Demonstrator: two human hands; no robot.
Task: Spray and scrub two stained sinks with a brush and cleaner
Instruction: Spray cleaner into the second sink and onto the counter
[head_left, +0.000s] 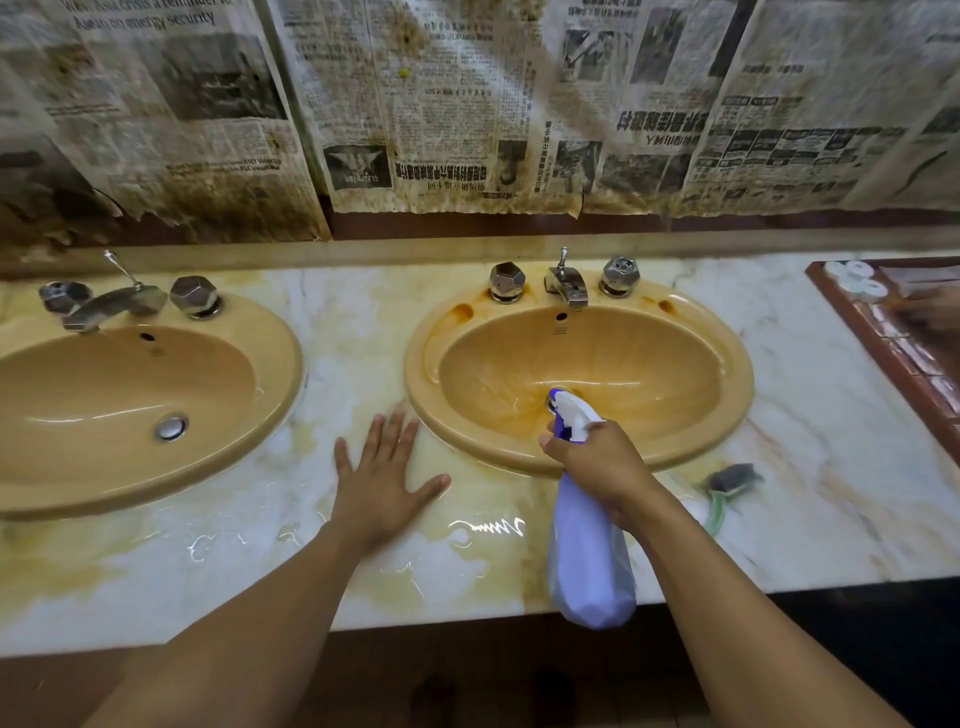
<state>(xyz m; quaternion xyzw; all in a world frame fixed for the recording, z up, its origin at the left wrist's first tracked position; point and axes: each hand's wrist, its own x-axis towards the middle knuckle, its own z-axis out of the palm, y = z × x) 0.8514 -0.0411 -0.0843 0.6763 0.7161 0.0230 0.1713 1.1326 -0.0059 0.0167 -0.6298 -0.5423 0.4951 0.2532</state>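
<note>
Two yellow-brown oval sinks are set into a stained marble counter (810, 415). The right sink (691, 358) shows brown streaks around its drain. My right hand (602, 467) grips a purple spray bottle (589, 566) by its neck, its white nozzle aimed into the right sink's bowl. My left hand (382, 480) lies flat, fingers spread, on the counter between the sinks. The left sink (104, 395) has a shiny metal drain plug. A scrub brush (727, 488) with a green handle lies on the counter right of my right hand.
Each sink has a chrome faucet (567, 285) with two faceted knobs. Stained newspaper (441, 104) covers the wall behind. A dark red tray (893, 358) with small white items sits at the far right. The counter's front edge runs just below my forearms.
</note>
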